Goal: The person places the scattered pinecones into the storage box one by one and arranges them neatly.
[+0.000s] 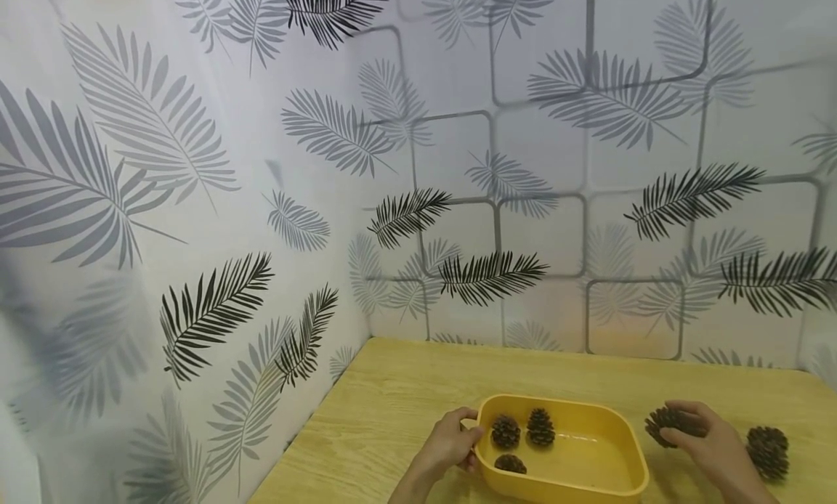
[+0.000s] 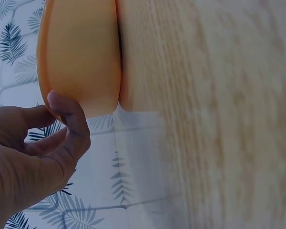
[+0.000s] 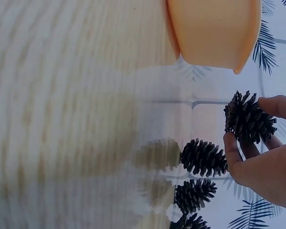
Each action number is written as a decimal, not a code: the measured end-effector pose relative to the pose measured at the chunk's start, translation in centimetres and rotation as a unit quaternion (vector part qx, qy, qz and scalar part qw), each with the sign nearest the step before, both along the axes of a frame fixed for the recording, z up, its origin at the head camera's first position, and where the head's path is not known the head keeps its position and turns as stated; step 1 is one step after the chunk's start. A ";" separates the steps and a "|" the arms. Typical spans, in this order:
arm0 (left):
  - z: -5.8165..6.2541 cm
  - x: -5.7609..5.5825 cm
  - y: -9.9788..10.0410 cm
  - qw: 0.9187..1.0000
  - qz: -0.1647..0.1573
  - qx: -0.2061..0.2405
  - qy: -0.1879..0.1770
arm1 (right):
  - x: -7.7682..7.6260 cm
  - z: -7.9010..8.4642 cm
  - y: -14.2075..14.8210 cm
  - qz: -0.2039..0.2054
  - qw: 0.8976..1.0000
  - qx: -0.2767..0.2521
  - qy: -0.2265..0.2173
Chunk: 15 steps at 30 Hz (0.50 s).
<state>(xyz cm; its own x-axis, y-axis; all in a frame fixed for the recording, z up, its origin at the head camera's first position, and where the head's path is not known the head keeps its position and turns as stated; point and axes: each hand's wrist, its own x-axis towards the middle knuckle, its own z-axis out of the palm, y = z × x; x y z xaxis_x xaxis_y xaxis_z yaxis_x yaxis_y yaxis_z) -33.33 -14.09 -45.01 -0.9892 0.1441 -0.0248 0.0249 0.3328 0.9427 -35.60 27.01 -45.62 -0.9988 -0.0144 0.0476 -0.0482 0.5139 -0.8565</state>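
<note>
Right hand (image 1: 714, 444), pinecone (image 3: 248, 117) between thumb and fingers (raised)

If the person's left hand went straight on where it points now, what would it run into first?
The yellow tub: the left hand holds its edge, so there is no gap to cross. Past that edge, a pine cone inside is probably next, though depth is hard to judge.

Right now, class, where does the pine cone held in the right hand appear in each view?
Head: held pine cone, lower right.
Left wrist: not in this picture.
Right wrist: held pine cone, right side, about mid-height.
Shared landmark: the tub, in all three views.
</note>
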 end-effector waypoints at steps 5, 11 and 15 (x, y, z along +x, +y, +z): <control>0.0 0.1 0.0 1.000 -0.001 -0.001 0.001 | 0.4 0.6 -0.7 0.004 1.000 -0.003 0.005; -0.1 0.0 0.0 1.000 -0.002 0.000 0.004 | 0.4 0.9 -1.3 0.008 1.000 -0.012 0.005; -0.1 -0.1 0.0 1.000 -0.004 0.004 0.006 | 0.3 1.1 -1.5 0.012 0.999 -0.030 -0.007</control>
